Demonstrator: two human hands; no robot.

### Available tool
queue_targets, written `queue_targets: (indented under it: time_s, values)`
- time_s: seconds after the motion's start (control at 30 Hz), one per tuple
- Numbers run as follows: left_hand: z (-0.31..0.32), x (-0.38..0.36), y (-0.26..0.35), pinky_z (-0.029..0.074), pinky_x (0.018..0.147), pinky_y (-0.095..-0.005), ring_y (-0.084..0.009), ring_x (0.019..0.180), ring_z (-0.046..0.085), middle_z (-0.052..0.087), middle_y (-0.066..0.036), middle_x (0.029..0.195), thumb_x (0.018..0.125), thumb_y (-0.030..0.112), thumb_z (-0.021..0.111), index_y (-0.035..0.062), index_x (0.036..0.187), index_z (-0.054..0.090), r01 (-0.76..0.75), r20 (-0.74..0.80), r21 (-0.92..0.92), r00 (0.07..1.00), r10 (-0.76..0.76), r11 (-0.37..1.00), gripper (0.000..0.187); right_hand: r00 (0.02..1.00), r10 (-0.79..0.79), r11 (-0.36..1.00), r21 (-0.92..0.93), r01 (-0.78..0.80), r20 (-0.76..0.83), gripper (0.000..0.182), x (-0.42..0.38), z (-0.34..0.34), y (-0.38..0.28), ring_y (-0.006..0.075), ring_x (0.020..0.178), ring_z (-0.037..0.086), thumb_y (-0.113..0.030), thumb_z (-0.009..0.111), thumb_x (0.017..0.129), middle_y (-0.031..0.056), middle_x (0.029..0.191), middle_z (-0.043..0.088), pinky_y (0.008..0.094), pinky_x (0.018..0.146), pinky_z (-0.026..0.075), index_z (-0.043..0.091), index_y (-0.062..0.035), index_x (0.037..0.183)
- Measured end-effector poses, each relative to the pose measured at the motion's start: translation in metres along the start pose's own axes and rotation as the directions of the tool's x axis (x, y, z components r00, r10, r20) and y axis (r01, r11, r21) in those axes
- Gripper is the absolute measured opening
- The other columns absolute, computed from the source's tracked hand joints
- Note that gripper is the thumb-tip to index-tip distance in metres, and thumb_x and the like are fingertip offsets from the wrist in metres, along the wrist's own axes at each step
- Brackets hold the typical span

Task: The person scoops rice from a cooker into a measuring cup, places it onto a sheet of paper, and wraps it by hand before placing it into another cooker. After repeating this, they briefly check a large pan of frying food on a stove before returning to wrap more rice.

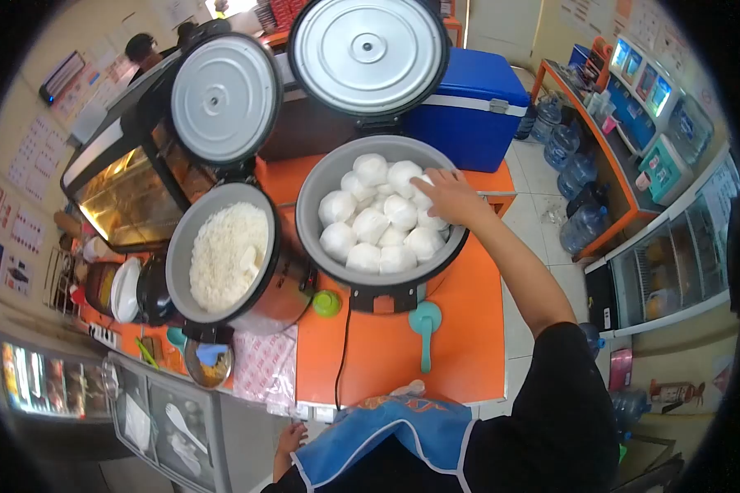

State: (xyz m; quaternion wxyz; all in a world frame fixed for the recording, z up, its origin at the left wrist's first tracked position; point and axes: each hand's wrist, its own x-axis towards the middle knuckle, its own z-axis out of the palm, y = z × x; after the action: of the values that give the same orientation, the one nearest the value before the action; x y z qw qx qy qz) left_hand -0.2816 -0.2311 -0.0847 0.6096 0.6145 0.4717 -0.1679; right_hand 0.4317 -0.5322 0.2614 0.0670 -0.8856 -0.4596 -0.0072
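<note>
The right hand (450,197) closes on a rice ball (423,197) in the center cooker (321,177), picking; lifting it needs gentle grip, while the left hand (290,438), lower left, hangs loose and empty.

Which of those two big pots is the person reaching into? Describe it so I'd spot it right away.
Find the orange table in the middle, where two large round cookers stand with lids raised. The one you want is the right-hand pot, nearer the blue cooler, with the right hand over its far edge. It holds wrapped white rice balls, whereas its neighbour holds loose rice.
</note>
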Motion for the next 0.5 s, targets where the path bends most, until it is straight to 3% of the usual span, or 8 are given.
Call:
queue_targets:
  time_s: [0.07, 0.17, 0.23, 0.3, 0.37, 0.43, 0.47, 0.5]
  values:
    - [0.011, -0.019, 0.006, 0.060, 0.077, -0.0413, -0.0222, 0.094, 0.071, 0.072, -0.010, 0.108, 0.099, 0.034, 0.068, 0.0081, 0.134, 0.064, 0.007, -0.053, -0.044, 0.999, -0.010, 0.999, 0.043, 0.989, 0.055, 0.966, -0.244, -0.088, -0.139, 0.081, -0.002, 0.025, -0.002, 0.0373, 0.144, 0.039, -0.028, 0.080, 0.085, 0.0167, 0.158, 0.039, 0.0572, 0.116, 0.031, 0.044, -0.0190, 0.156]
    - [0.028, -0.060, 0.032, 0.057, 0.084, -0.0373, -0.0217, 0.094, 0.070, 0.073, -0.011, 0.109, 0.097, 0.034, 0.071, 0.0041, 0.128, 0.068, -0.095, -0.150, 0.256, 0.979, 0.137, 0.962, 0.043, 0.969, 0.135, 0.957, -0.227, -0.182, -0.209, 0.085, -0.031, -0.003, -0.035, 0.0361, 0.150, 0.032, -0.021, 0.074, 0.090, 0.0173, 0.163, 0.033, 0.0604, 0.116, 0.031, 0.030, -0.0212, 0.162]
    - [0.035, -0.073, 0.042, 0.055, 0.089, -0.0364, -0.0232, 0.096, 0.070, 0.073, -0.013, 0.111, 0.096, 0.033, 0.072, 0.0037, 0.128, 0.068, -0.165, -0.146, 0.303, 0.965, 0.217, 0.939, 0.044, 0.920, 0.056, 0.988, -0.110, -0.107, -0.387, 0.062, -0.063, -0.003, -0.056, 0.0325, 0.138, 0.047, -0.018, 0.072, 0.093, 0.0177, 0.150, 0.049, 0.0514, 0.109, 0.040, 0.049, -0.0126, 0.150]
    - [0.048, -0.069, 0.052, 0.055, 0.090, -0.0366, -0.0238, 0.098, 0.071, 0.073, -0.014, 0.114, 0.097, 0.031, 0.072, 0.0037, 0.130, 0.068, -0.276, -0.128, 0.296, 0.937, 0.324, 0.915, 0.043, 0.626, 0.444, 0.825, 0.565, -0.006, -0.641, 0.028, -0.107, 0.010, -0.071, 0.0301, 0.110, 0.061, -0.015, 0.066, 0.099, 0.0158, 0.115, 0.064, 0.0415, 0.093, 0.049, 0.063, -0.0015, 0.123]
    - [0.065, -0.075, 0.093, 0.056, 0.088, -0.0366, -0.0230, 0.099, 0.071, 0.073, -0.014, 0.116, 0.097, 0.029, 0.072, 0.0028, 0.131, 0.067, -0.318, -0.119, 0.303, 0.923, 0.367, 0.898, 0.043, 0.424, 0.775, 0.567, 0.811, -0.142, -0.468, 0.018, -0.155, 0.090, -0.090, 0.0253, 0.085, 0.063, -0.015, 0.061, 0.103, 0.0124, 0.087, 0.062, 0.0355, 0.078, 0.050, 0.063, 0.0030, 0.101]
    - [0.089, -0.077, 0.131, 0.057, 0.087, -0.0363, -0.0236, 0.099, 0.072, 0.073, -0.014, 0.117, 0.097, 0.029, 0.072, 0.0016, 0.129, 0.067, -0.340, -0.089, 0.250, 0.924, 0.372, 0.906, 0.042, 0.574, 0.786, 0.437, 0.863, -0.254, -0.230, 0.019, -0.196, 0.202, -0.103, 0.0216, 0.076, 0.057, -0.018, 0.063, 0.101, 0.0087, 0.081, 0.058, 0.0370, 0.070, 0.048, 0.061, 0.0013, 0.102]
    - [0.098, -0.065, 0.137, 0.058, 0.086, -0.0362, -0.0244, 0.099, 0.072, 0.073, -0.014, 0.117, 0.097, 0.029, 0.072, 0.0012, 0.127, 0.067, -0.390, -0.068, 0.195, 0.910, 0.409, 0.900, 0.042, 0.698, 0.709, 0.525, 0.737, -0.426, -0.101, 0.020, -0.224, 0.262, -0.109, 0.0208, 0.077, 0.059, -0.018, 0.067, 0.098, 0.0093, 0.083, 0.060, 0.0372, 0.069, 0.049, 0.061, -0.0005, 0.105]
    - [0.108, -0.060, 0.152, 0.058, 0.086, -0.0366, -0.0255, 0.099, 0.072, 0.073, -0.015, 0.115, 0.096, 0.029, 0.072, 0.0010, 0.125, 0.067, -0.411, -0.017, 0.221, 0.905, 0.424, 0.885, 0.040, 0.776, 0.626, 0.494, 0.808, -0.320, -0.075, 0.023, -0.243, 0.322, -0.120, 0.0176, 0.081, 0.061, -0.019, 0.070, 0.097, 0.0074, 0.085, 0.062, 0.0355, 0.071, 0.050, 0.061, -0.0014, 0.108]
